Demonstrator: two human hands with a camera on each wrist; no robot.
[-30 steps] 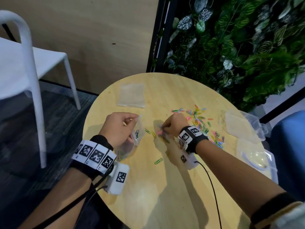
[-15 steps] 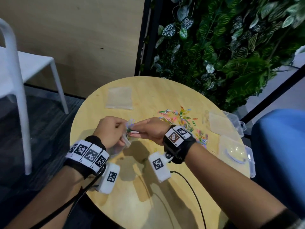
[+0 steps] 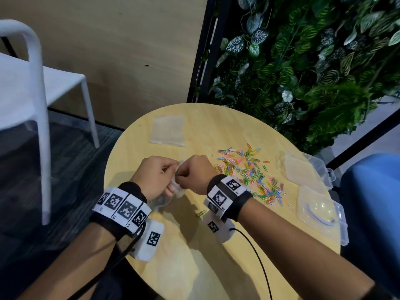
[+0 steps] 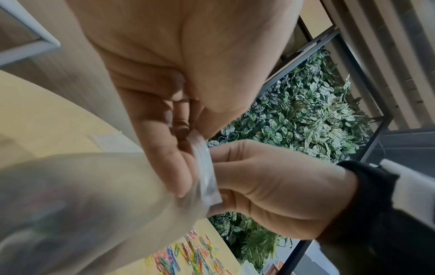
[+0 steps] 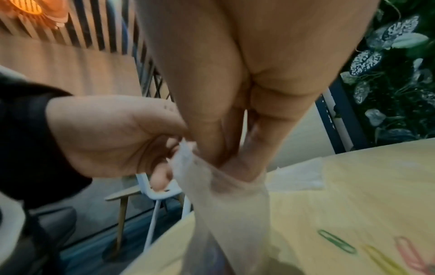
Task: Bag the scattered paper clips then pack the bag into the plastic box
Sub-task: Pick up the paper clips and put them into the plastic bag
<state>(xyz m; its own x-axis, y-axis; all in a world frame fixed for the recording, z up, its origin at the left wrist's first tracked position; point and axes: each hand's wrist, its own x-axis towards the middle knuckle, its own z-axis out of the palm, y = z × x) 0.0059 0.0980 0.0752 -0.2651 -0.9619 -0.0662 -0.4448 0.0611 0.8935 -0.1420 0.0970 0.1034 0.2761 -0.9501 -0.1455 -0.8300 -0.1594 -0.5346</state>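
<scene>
A small clear plastic bag (image 3: pixel 175 191) hangs above the round wooden table (image 3: pixel 194 267), near its left side, with a few clips dimly visible inside. My left hand (image 3: pixel 171 172) pinches one side of the bag's top strip (image 4: pixel 204 173). My right hand (image 3: pixel 184 175) pinches the other side, its fingertips (image 5: pixel 235 158) at the bag's mouth. Colourful paper clips (image 3: pixel 249 169) lie scattered to the right of my hands. One green clip (image 3: pixel 202 212) lies alone by my right wrist. The clear plastic box (image 3: pixel 320 213) sits at the table's right edge.
A stack of spare clear bags (image 3: pixel 168 131) lies at the table's far left. A second clear box (image 3: pixel 307 169) holding flat bags sits behind the first. A white chair (image 3: pixel 32 83) stands left, a plant wall (image 3: pixel 303 61) behind, and a blue seat (image 3: pixel 372 202) right.
My right hand left the clip pile and came across to the bag held by my left hand. Both hands now pinch the bag's top together.
</scene>
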